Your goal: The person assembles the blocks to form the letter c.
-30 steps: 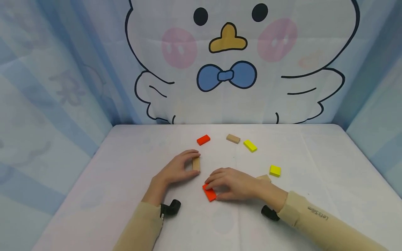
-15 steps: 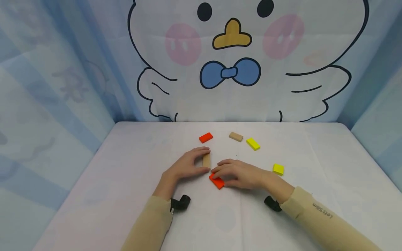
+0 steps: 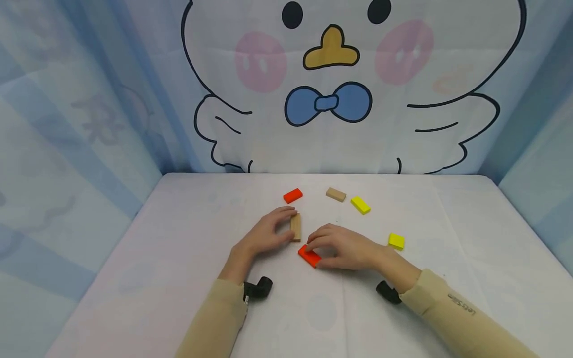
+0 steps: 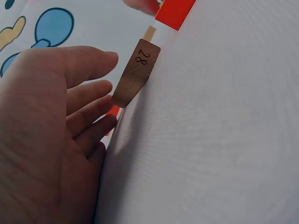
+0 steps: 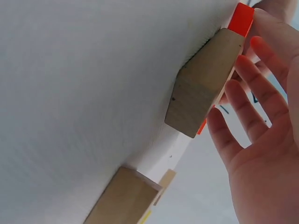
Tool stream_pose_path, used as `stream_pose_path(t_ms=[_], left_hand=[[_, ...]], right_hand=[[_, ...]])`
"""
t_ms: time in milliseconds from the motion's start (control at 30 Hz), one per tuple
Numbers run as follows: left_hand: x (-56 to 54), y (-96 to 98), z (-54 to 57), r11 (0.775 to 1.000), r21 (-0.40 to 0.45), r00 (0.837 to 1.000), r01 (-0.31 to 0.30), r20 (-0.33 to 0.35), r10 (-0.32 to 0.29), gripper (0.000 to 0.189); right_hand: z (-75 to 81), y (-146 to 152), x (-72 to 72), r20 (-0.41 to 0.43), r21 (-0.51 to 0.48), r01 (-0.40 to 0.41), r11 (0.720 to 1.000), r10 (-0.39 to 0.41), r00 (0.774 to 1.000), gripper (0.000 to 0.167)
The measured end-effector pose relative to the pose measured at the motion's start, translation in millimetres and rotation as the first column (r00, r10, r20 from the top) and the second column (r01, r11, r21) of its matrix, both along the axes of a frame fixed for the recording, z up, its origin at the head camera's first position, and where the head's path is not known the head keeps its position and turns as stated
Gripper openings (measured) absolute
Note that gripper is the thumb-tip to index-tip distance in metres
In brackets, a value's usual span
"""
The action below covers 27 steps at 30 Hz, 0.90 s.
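My left hand (image 3: 264, 232) lies beside a plain wooden block (image 3: 296, 228), thumb and fingers spread loosely around its left side. In the left wrist view the block (image 4: 135, 74) shows an end marked 28, and a gap separates it from the thumb. Just in front of that block lies a red block (image 3: 310, 255), flat on the table. My right hand (image 3: 342, 247) pinches it between thumb and fingers at opposite ends. From the right wrist, only part of the red block (image 5: 241, 19) shows behind a near wooden block (image 5: 203, 84).
Farther back sit another red block (image 3: 293, 196), a wooden block (image 3: 336, 194) and a yellow block (image 3: 360, 205). A second yellow block (image 3: 396, 241) lies right of my right wrist. Another wooden block (image 5: 126, 196) shows low in the right wrist view. The white table (image 3: 179, 248) meets a printed curtain.
The red block has slid and turned toward the wooden block under my right hand. My left fingers have loosened from the wooden block, which now shows more fully.
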<state>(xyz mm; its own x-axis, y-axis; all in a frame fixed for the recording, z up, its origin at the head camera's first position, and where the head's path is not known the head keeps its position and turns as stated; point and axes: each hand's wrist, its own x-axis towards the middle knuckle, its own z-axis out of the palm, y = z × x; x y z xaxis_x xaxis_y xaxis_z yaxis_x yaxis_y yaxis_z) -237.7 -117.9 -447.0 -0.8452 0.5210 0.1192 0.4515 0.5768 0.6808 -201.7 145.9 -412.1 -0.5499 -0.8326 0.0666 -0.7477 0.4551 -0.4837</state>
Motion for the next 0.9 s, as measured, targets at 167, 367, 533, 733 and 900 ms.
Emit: stream_pose_path(t_ms=[167,367,533,733,900], left_hand=[[-2.9,-0.9,0.1,1.000,0.010,1.000,0.027,-0.004,-0.027,0.055],[-2.7,-1.6,-0.2,1.000,0.002,1.000,0.029,0.004,-0.029,0.055],[-0.3,-1.3,0.6,1.000,-0.008,1.000,0.016,0.018,-0.016,0.056],[0.8,-0.3,0.8,1.000,-0.009,1.000,0.014,0.013,-0.014,0.057],[0.7,2.5,0.1,1.000,-0.019,1.000,0.020,0.013,-0.019,0.059]], right_hand=[[1.0,-2.7,1.7,-0.050,0.045,0.025,0.999,-0.023,0.998,0.031],[-0.1,-5.2,1.6,-0.065,0.048,0.028,0.998,-0.025,0.998,0.029],[-1.3,-6.4,0.9,-0.094,0.048,0.021,0.999,-0.017,0.995,0.028],[-1.2,-6.1,-0.1,-0.123,0.040,0.023,0.999,-0.018,0.992,0.028],[-1.5,-6.4,-0.1,-0.123,0.046,0.053,0.998,-0.047,0.991,0.029]])
